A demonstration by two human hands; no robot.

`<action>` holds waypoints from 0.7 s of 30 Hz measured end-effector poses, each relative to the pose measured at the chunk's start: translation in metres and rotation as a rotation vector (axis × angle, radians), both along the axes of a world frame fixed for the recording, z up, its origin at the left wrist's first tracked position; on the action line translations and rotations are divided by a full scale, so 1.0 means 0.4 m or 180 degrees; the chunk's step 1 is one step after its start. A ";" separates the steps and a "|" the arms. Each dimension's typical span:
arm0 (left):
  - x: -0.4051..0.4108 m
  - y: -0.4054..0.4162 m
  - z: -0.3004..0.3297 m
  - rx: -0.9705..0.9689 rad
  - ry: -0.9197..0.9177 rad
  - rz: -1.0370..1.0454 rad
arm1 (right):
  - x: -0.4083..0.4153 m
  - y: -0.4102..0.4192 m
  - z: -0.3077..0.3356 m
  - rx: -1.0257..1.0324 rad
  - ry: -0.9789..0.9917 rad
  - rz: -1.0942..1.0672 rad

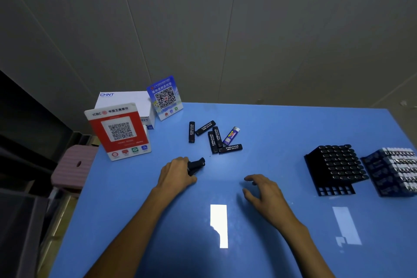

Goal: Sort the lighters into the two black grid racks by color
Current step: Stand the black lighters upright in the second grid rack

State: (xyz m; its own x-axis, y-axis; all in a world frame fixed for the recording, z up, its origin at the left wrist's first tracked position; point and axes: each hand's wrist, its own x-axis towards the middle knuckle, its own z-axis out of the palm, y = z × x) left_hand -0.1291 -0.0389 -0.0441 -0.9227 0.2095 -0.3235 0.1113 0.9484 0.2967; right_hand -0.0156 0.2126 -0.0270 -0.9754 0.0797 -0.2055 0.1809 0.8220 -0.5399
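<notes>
Left hand (178,172) fisted around black lighters (196,165), count unclear. Right hand (262,189) hovers over counter (270,133), fingers loosely spread, holding nothing. Blue-lighter rack (392,170) cropped.

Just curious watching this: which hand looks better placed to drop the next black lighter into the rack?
Probably the left hand: it already grips black lighters, while the right hand hovers open and holds nothing. The right is nearer the rack of black lighters, so a handover might also work.

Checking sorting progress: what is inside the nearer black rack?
The nearer black rack holds rows of black lighters, tops showing. Its front row of cells looks empty. The lighters' bodies and cell bottoms are hidden.
</notes>
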 end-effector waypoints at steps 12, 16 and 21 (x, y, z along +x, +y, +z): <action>0.153 0.018 0.028 0.0496 0.0116 -0.0395 | 0.139 0.009 0.056 0.0096 0.0187 -0.0215; 0.204 0.082 0.072 0.0612 0.0271 -0.0563 | 0.193 0.046 0.090 0.0188 0.0415 -0.0327; 0.271 0.199 0.125 0.0682 0.0412 -0.0826 | 0.270 0.133 0.116 0.0443 0.0499 -0.0505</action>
State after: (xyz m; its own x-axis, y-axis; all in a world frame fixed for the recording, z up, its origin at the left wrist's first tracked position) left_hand -0.0207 0.0407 0.0061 -0.8604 0.4926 -0.1306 0.3900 0.8014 0.4535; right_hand 0.0925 0.2656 0.0196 -0.9675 0.2513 -0.0293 0.2367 0.8584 -0.4552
